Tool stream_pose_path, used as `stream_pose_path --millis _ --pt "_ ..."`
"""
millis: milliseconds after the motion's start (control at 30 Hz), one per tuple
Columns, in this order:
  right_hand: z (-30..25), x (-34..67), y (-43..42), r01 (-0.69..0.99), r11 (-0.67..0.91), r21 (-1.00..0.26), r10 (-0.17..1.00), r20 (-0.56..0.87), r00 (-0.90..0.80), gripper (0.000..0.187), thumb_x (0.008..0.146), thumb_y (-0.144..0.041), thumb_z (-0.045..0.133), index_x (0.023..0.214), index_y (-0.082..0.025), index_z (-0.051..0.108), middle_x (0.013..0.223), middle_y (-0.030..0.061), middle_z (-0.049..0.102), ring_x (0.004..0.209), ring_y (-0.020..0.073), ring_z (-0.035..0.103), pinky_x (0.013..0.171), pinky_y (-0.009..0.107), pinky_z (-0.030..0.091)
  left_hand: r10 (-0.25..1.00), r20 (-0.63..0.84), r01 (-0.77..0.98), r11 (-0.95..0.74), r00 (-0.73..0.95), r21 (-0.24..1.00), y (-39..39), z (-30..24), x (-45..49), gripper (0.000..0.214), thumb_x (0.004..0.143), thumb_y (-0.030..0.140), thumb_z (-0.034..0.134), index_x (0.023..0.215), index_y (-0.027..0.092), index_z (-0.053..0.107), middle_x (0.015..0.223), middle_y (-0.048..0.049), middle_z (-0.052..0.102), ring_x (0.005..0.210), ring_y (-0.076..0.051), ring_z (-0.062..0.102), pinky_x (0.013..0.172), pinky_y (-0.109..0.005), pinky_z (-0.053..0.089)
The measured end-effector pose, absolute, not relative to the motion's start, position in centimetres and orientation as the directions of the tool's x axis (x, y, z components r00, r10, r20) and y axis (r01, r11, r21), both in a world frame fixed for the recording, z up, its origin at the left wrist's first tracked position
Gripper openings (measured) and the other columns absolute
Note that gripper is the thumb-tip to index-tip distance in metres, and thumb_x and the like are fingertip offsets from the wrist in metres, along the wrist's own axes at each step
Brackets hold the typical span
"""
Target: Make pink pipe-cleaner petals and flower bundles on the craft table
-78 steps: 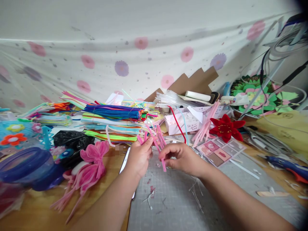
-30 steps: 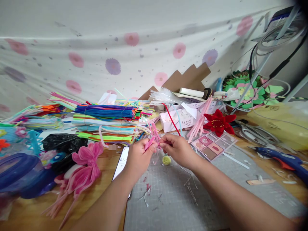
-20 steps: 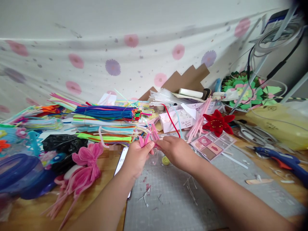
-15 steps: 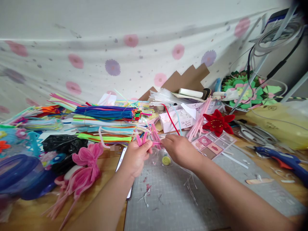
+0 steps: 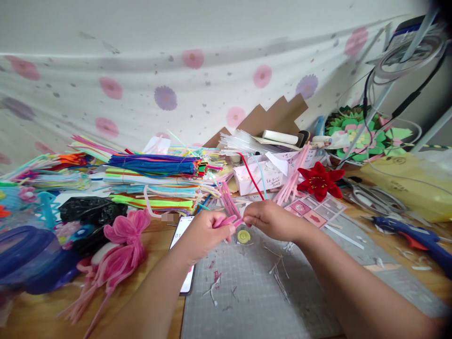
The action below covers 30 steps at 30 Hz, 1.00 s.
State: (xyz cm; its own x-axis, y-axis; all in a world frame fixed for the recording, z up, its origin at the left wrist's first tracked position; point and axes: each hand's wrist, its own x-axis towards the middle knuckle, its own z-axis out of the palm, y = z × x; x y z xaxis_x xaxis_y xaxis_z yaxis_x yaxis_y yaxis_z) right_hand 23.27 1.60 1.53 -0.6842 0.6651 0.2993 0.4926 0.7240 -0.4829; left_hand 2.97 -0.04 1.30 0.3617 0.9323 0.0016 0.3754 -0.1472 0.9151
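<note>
My left hand is closed on a looped pink pipe cleaner above the grey cutting mat. The fingers of my right hand pinch the same pipe cleaner at its right end, close beside the left fingertips. Just below the hands sits a small yellow-green round thing. Behind them several pink pipe cleaners lie together. A bundled pink pipe-cleaner piece with loops and long stems lies on the wood at the left.
Stacked pipe cleaners fill the back left. A phone lies by the mat's left edge. At the right are a red flower, scissors and a blue glue gun. A blue plastic container stands far left.
Both hands have come lower and turned; the left has moved right, nearer the right hand. The pink loops that stood up from the left hand now point sideways toward the right fingers.
</note>
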Motion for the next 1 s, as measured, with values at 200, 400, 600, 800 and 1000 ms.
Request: stream_pose_path --millis 200,400,600,800,1000 --pt "1.3 22.6 1.3 0.311 0.650 -0.693 0.656 0.306 -0.690 0.018 0.087 -0.022 0.051 0.082 -0.014 0.066 0.072 0.0029 0.062 0.064 0.0105 0.052 0.061 0.022 0.039 0.917 -0.055 0.300 -0.072 0.395 0.951 -0.1 0.5 3.3 0.028 0.073 0.032 0.062 0.052 0.016 0.053 0.049 0.0021 0.053 0.049 -0.010 0.041 0.051 -0.023 0.028" --pt "-0.2 21.7 1.5 -0.361 0.152 -0.920 0.794 0.331 -0.510 0.023 0.074 -0.032 0.071 0.094 -0.023 0.071 0.071 -0.0006 0.067 0.056 0.0071 0.056 0.053 0.019 0.045 0.888 -0.065 -0.201 0.173 0.455 0.964 -0.7 0.6 4.2 0.023 0.072 0.033 0.065 0.062 0.013 0.063 0.042 0.0021 0.048 0.044 -0.007 0.040 0.047 -0.021 0.023" --pt "-0.2 20.6 0.9 -0.517 0.044 -0.855 0.817 0.329 -0.474 0.018 0.065 -0.032 0.078 0.078 -0.020 0.073 0.062 -0.0016 0.064 0.050 0.0053 0.055 0.049 0.017 0.043 0.851 -0.041 -0.330 0.247 0.524 0.911 -1.2 0.3 4.6 0.017 0.070 0.028 0.069 0.063 0.013 0.066 0.053 -0.0001 0.057 0.041 -0.004 0.040 0.044 -0.020 0.021" --pt "-0.4 20.5 0.8 -0.537 0.015 -0.843 0.856 0.289 -0.429 0.016 0.065 -0.030 0.077 0.069 -0.016 0.071 0.057 -0.0014 0.060 0.046 0.0053 0.049 0.045 0.018 0.038 0.832 -0.029 -0.276 0.216 0.555 0.937 -1.3 0.0 4.6 0.023 0.069 0.034 0.071 0.061 0.013 0.066 0.042 0.0018 0.050 0.039 -0.005 0.038 0.045 -0.021 0.021" --pt "-0.4 20.6 0.9 -0.523 0.042 -0.852 0.871 0.287 -0.398 0.019 0.065 -0.030 0.076 0.061 -0.015 0.065 0.053 -0.0032 0.054 0.043 0.0050 0.043 0.043 0.019 0.034 0.834 0.002 -0.189 0.122 0.552 0.974 -1.5 -0.5 5.1 0.030 0.074 0.042 0.066 0.064 0.014 0.065 0.046 -0.0002 0.053 0.047 -0.008 0.040 0.049 -0.022 0.025"
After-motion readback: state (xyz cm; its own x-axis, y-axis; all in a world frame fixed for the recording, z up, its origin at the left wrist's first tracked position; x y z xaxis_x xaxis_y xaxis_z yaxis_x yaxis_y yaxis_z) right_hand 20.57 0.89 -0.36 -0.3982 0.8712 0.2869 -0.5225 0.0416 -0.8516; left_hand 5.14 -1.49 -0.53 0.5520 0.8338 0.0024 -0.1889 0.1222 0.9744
